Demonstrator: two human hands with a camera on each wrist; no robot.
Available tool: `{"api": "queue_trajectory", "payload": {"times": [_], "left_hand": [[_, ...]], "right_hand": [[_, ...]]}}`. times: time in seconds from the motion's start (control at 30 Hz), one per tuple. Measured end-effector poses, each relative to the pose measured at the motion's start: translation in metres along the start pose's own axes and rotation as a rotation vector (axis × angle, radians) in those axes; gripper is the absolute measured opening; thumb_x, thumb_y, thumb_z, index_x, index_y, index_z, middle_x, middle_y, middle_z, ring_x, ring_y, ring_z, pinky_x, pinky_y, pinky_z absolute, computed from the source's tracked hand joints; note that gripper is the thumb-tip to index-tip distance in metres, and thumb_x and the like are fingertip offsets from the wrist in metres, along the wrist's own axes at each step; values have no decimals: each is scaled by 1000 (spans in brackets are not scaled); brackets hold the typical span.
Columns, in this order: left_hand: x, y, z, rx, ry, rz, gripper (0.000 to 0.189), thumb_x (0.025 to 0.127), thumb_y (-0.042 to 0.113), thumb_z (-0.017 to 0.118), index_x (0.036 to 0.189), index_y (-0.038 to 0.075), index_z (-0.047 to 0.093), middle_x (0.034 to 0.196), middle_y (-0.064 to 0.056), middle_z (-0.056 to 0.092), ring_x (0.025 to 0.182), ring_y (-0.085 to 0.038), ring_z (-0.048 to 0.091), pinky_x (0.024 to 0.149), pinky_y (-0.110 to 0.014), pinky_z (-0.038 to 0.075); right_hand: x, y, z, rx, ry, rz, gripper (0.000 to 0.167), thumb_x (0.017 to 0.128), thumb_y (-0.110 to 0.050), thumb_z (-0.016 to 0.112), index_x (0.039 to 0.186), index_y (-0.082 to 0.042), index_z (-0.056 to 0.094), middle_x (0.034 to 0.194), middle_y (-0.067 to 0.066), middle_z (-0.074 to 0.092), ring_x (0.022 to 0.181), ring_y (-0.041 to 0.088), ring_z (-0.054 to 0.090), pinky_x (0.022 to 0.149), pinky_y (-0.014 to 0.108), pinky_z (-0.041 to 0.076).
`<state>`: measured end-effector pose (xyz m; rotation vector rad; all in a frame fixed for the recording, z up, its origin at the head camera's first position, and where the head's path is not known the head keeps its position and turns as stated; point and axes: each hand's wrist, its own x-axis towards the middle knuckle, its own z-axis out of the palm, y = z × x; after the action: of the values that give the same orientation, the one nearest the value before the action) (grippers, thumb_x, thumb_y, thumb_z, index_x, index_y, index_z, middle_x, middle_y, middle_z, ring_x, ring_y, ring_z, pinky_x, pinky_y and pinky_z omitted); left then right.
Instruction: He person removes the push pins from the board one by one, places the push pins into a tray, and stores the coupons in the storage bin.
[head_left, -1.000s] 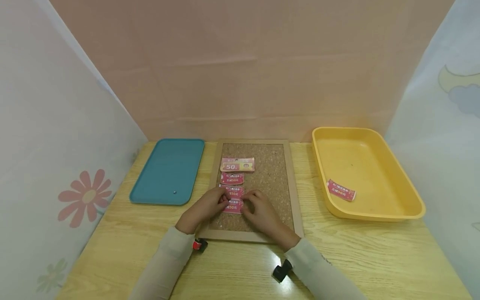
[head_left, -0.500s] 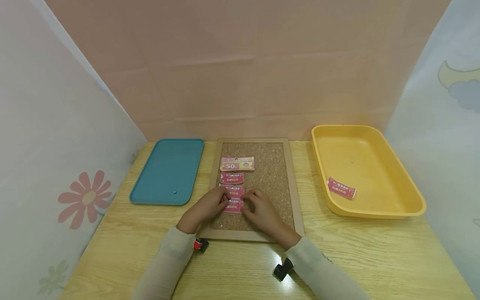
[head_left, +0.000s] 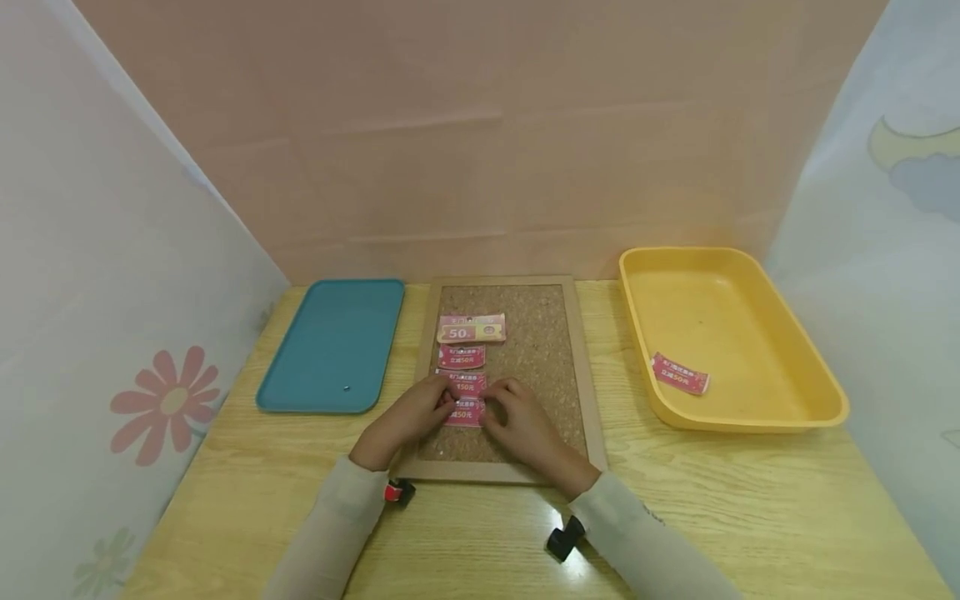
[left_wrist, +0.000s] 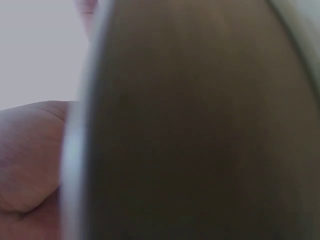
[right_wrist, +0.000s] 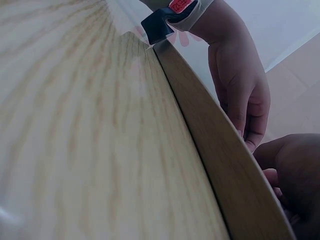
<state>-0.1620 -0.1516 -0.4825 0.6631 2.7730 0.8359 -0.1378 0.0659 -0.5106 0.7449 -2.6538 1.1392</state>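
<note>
On a framed corkboard (head_left: 536, 367), several pink coupons lie in a column. My left hand (head_left: 408, 412) reaches over the lowest coupon (head_left: 467, 414) from the left, thumb and index fingertip pinching a small bright thumbtack (head_left: 457, 403) near its top edge. From the other side my right hand (head_left: 525, 425) holds this coupon's right edge with curved thumb and index finger. Above it lie a similar coupon (head_left: 471, 385), another small one (head_left: 462, 357) and a wider pink and yellow coupon (head_left: 471, 328), with small tacks at their tops. A dark blurred shape fills most of the left wrist view.
A teal tray (head_left: 330, 342) with one small metal tack (head_left: 347, 388) stands left of the board. At the right, a deep yellow tray (head_left: 738, 350) holds a loose pink coupon (head_left: 678, 373). The board's wooden frame (right_wrist: 215, 150) runs along the table in the right wrist view.
Both hands stay at the lowest coupon with hardly any motion. The head view shifts slightly; the coupons and trays keep their places.
</note>
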Motion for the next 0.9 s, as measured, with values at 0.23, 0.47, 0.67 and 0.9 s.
{"api": "queue_trajectory", "payload": {"times": [0.23, 0.47, 0.67, 0.9], "left_hand": [[-2, 0, -1, 11, 1, 12, 4, 95, 11, 62, 98, 9, 62, 80, 4, 52, 70, -10, 48, 64, -28, 44], [-4, 4, -1, 57, 17, 26, 5, 96, 10, 59, 99, 7, 60, 80, 3, 50, 70, -11, 47, 64, -29, 43], [-4, 5, 1, 66, 25, 23, 4, 96, 9, 59, 99, 7, 59, 79, 3, 49, 71, -11, 46, 65, -29, 43], [-3, 3, 1, 67, 20, 41, 4, 96, 9, 57, 100, 7, 59, 81, 3, 50, 71, -11, 46, 65, -30, 43]], "right_hand": [[0, -2, 0, 13, -4, 3, 31, 84, -17, 76, 112, -6, 68, 109, 5, 59, 106, 25, 55, 93, 43, 44], [0, -1, 0, 2, 1, -5, 30, 84, -18, 75, 112, -7, 68, 109, 4, 59, 106, 23, 54, 92, 42, 44], [0, -1, 0, 19, -18, 11, 30, 85, -18, 74, 113, -7, 68, 110, 5, 59, 107, 24, 54, 95, 42, 44], [0, -1, -1, 12, -37, 24, 30, 86, -19, 74, 113, -7, 68, 111, 4, 58, 108, 23, 54, 96, 41, 43]]}}
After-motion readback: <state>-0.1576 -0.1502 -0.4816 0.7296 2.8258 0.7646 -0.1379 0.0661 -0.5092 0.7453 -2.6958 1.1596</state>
